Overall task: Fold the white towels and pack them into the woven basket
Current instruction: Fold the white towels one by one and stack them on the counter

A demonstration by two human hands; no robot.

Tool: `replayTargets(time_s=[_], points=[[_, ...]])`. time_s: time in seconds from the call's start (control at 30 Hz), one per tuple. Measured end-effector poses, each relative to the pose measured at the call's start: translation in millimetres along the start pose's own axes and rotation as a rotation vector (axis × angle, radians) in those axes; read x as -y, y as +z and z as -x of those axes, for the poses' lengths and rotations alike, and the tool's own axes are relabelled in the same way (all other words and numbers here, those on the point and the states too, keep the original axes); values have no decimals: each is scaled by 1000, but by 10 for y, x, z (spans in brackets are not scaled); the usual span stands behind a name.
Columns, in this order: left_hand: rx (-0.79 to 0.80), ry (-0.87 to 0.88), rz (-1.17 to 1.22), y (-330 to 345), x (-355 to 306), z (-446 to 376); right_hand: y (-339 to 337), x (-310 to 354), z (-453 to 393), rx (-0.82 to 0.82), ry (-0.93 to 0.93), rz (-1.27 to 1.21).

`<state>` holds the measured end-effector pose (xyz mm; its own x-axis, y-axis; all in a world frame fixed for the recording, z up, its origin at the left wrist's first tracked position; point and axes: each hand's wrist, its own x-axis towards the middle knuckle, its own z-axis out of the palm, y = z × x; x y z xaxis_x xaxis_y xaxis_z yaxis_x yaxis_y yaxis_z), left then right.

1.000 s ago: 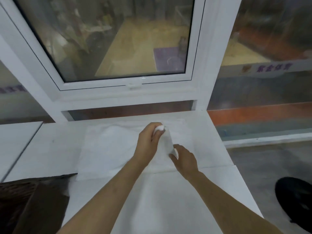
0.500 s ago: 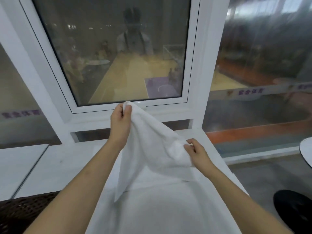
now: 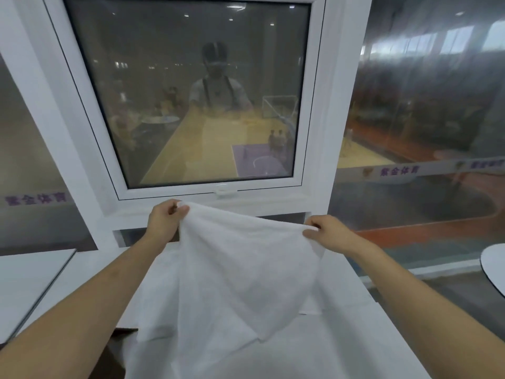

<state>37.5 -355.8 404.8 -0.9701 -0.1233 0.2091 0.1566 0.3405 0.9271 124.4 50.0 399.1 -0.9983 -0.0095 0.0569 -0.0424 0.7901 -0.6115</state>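
A white towel (image 3: 240, 269) hangs in the air over the white table (image 3: 363, 337), stretched between both hands. My left hand (image 3: 164, 222) pinches its upper left corner. Its upper right corner is pinched by my right hand (image 3: 325, 231). The towel's lower part drapes down to a point above more white cloth (image 3: 287, 359) lying on the table. A dark sliver at the lower left (image 3: 120, 337) may be the woven basket, mostly hidden by my left arm.
A white-framed window (image 3: 210, 105) and glass wall stand right behind the table. A second white table (image 3: 30, 277) sits at the left, and a round white tabletop edge (image 3: 494, 266) at the far right. Floor lies to the right of the table.
Both hands picked the towel up off the table, then moved apart, spreading its top edge wide. The view tilted up, so the basket dropped almost out of sight.
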Motion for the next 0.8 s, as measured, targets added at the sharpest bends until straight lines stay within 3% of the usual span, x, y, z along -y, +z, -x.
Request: replayTargets(time_s=[0.2, 0.5, 0.63, 0.8], points=[[-15, 32, -38, -258, 32, -758, -294, 388, -626, -285, 0, -143], [-219, 275, 222, -558, -1502, -743, -1260, 1276, -717, -696, -149, -241], [-188, 307, 257, -614, -1622, -539, -1381, 1309, -433, -743, -191, -137], [-142, 278, 208, -617, -1460, -17, -1223, 1027, -33, -633, -164, -197]])
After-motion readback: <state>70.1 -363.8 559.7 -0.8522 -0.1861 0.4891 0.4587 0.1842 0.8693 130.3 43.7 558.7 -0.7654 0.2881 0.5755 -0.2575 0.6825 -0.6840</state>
